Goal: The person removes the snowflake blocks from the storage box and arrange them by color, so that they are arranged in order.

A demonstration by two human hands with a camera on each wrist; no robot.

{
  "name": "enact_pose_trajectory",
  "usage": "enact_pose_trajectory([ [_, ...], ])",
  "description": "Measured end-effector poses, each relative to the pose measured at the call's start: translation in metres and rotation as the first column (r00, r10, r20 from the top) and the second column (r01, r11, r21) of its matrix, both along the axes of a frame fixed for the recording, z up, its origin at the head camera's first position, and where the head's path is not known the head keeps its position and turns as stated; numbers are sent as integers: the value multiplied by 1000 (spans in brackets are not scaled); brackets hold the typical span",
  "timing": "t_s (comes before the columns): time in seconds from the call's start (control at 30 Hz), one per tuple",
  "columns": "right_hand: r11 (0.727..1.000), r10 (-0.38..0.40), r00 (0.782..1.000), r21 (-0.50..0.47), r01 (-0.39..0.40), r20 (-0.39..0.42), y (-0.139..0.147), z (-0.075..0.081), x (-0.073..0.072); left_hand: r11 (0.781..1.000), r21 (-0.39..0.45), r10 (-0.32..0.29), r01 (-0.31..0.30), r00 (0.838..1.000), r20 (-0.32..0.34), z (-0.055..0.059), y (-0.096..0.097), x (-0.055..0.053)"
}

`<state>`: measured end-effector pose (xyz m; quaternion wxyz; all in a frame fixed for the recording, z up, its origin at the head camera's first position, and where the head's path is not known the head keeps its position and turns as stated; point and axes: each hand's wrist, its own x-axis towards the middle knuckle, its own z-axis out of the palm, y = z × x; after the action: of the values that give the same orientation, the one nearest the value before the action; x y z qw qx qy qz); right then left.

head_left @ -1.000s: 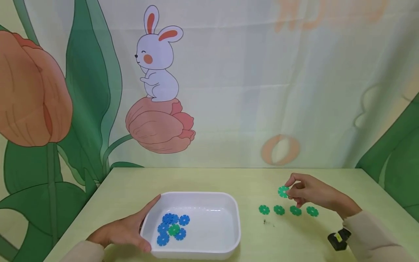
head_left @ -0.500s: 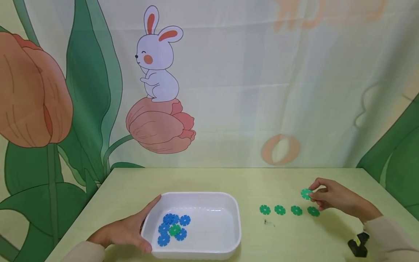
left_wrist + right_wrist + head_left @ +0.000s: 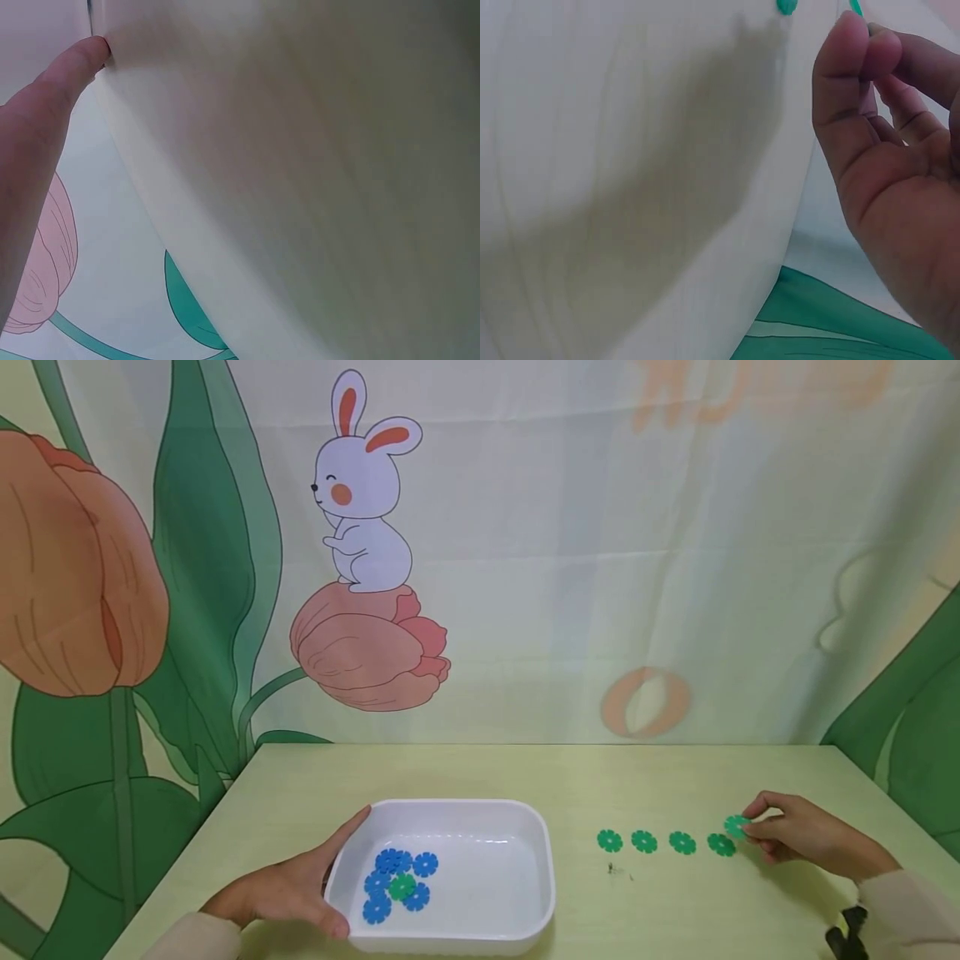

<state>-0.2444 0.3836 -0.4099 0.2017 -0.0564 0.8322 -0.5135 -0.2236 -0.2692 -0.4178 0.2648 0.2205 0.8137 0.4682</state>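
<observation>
Around seven o'clock I'm watching the left hand [image 3: 288, 887] gripping the tray [image 3: 487, 889], thumb and fingers spanning its nine o'clock end. Four green discs [image 3: 682, 842] are lying in a row at three o'clock from the tray. Beside the last disc [image 3: 720, 845], toward two o'clock, I'm favouring a light, level pinch, clear of that neighbour; the right hand [image 3: 813, 833] is pinching the held disc [image 3: 735, 825] by its edge, fingertips barely parted.
</observation>
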Motion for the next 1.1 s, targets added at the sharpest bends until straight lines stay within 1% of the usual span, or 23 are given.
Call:
enact_pose_trajectory([
  [0.2, 1000, -1, 1000, 29, 1, 28, 8, -5, 3, 1000, -18, 3, -3, 1000, -1, 1, 0, 1],
  [0.3, 995, -36, 999, 91, 34, 27, 10, -6, 4, 1000, -24, -3, 3, 1000, -6, 2, 1, 2],
  [0.43, 983, -85, 996, 166, 80, 20, 12, -9, 5, 1000, -20, -7, 7, 1000, -6, 2, 1, 1],
  [0.53, 975, -104, 994, 196, 100, 11, 12, -12, 4, 1000, -22, -2, 2, 1000, -7, 1, 1, 1],
  [0.73, 947, -169, 986, 274, 165, -10, 10, -15, 3, 1000, -3, -7, 7, 1000, -11, 1, 0, 2],
  [0.9, 941, -197, 980, 282, 186, 10, 9, -17, 2, 1000, 16, -14, 14, 1000, -7, 0, -1, 2],
  [1.1, 931, -197, 980, 317, 181, 20, 6, -17, 2, 1000, 5, 7, -7, 1000, 11, 1, 0, 2],
])
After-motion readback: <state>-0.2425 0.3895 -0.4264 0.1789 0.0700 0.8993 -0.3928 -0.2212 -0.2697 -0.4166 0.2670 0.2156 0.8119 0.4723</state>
